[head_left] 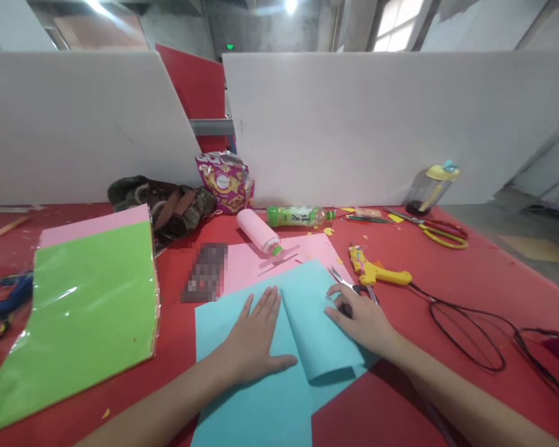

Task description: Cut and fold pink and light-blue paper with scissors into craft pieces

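A light blue sheet of paper (256, 397) lies before me, with a second blue piece (321, 335) curled over on its right side. My left hand (254, 341) presses flat on the sheet, fingers stretched and thumb out, beside the curled edge. Over the right part of the curled paper is my right hand (361, 316), its fingers bent and apart. A dark patch shows between its thumb and forefinger; I cannot make out what it is. Just behind this hand lie scissors (339, 274), their handles partly hidden by it.
A yellow glue gun (377, 272) with a black cord (466, 313) lies to the right. Behind are a pink-wrapped bottle (259, 231), a green-labelled bottle (295, 216), a snack bag (226, 183) and large scissors (440, 233). Green paper (93, 292) and a blurred dark rectangle (205, 273) lie left.
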The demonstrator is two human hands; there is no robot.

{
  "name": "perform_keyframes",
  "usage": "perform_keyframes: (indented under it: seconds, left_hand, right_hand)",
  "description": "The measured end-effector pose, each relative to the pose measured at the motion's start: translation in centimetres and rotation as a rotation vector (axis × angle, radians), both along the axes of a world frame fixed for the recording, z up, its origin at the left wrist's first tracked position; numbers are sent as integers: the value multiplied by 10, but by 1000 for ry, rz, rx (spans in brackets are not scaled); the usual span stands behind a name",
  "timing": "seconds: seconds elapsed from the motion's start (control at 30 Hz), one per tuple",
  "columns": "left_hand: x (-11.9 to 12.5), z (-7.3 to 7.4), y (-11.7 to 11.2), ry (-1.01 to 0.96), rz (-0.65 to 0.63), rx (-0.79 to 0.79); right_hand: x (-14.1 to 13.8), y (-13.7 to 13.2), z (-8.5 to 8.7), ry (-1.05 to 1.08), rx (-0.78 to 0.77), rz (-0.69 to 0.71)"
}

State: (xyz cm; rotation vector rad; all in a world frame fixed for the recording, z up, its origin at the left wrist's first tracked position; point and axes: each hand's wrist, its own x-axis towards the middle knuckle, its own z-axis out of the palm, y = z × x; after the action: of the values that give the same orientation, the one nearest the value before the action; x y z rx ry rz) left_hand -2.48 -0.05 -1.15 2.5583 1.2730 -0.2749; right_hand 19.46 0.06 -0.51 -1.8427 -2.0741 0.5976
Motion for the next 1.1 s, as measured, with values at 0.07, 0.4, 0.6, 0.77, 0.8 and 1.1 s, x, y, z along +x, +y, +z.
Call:
perform_keyframes:
  seconds: [0.07,0.4,0.6,0.77,0.8,1.1]
  left_hand:
    - [-1,0,2,0,0,7]
    - [-1,4,1,10,-37,-38]
    - [0,2,1,18,-11,-58]
    - [-1,0,1,5,-3,-56]
    - [-1,0,1,6,-1,-56]
    - [-1,-3,0,11,-8,-36]
  right_hand:
    - [3,1,-1,60,0,-1]
    - [1,3,-5,-13,-16,-2]
    - [0,1,1,-179,-19,113]
    - [1,4,5,-159,-48,141]
    - [1,4,6,-152,-56,141]
    - [7,4,4,-64,-96,151]
